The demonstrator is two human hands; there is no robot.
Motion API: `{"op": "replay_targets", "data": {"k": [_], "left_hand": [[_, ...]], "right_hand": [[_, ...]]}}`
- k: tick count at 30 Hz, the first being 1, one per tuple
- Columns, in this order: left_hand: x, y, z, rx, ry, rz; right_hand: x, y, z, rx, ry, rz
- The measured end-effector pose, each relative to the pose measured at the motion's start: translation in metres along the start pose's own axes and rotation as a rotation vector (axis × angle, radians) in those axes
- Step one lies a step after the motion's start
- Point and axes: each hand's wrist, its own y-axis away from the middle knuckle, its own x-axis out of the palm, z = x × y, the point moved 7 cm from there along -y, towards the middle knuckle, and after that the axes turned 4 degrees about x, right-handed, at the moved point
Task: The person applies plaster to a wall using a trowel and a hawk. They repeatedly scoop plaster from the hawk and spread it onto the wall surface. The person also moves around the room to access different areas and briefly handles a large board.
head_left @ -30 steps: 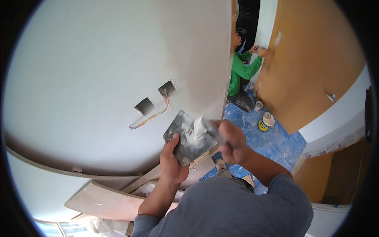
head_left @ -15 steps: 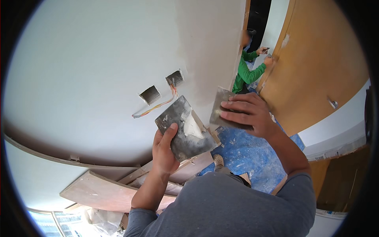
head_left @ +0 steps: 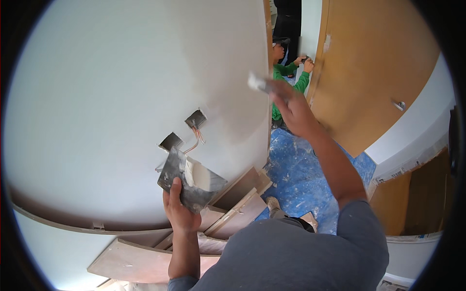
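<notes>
My left hand [head_left: 178, 212] grips a flat grey metal plaster board [head_left: 190, 180] from below, with a lump of white filler [head_left: 198, 176] on it. It is held close to the white wall [head_left: 121, 87], just under two square cut-outs [head_left: 195, 118] with loose wires hanging from them. My right hand [head_left: 287, 104] is raised high near the wall's right edge, closed on a small filling knife [head_left: 258, 83] whose blade carries white filler. The knife is blurred.
A person in a green top [head_left: 286, 77] works at the wooden door [head_left: 369, 72] further back. Blue sheeting [head_left: 301, 169] spattered with white covers the floor. Wooden skirting boards [head_left: 233, 203] lie along the wall's base.
My right hand has lifted off the plaster board and risen to the wall's upper right edge with the knife. My left hand and the board have dropped slightly.
</notes>
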Motion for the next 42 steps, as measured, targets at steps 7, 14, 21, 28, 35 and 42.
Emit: {"op": "replay_targets", "data": {"k": [7, 14, 21, 28, 35, 42], "left_hand": [[-0.023, 0.015, 0.027, -0.125, -0.076, 0.007], [-0.068, 0.037, 0.052, -0.22, -0.05, -0.167], [-0.096, 0.057, 0.057, -0.303, -0.068, -0.175], [-0.104, 0.053, 0.051, -0.233, -0.055, -0.194], [-0.101, 0.054, 0.056, -0.266, -0.094, -0.17], [-0.101, 0.058, 0.061, -0.3, -0.118, -0.171]], "right_hand": [[-0.002, -0.082, -0.073, 0.241, 0.4, -0.42], [0.009, -0.117, -0.087, 0.314, 0.484, -0.434], [0.043, -0.109, -0.075, 0.292, 0.487, -0.44], [0.112, -0.07, 0.019, 0.238, 0.391, -0.39], [0.111, -0.032, 0.057, 0.104, 0.277, -0.263], [0.007, -0.086, -0.083, 0.368, 0.457, -0.503]]}}
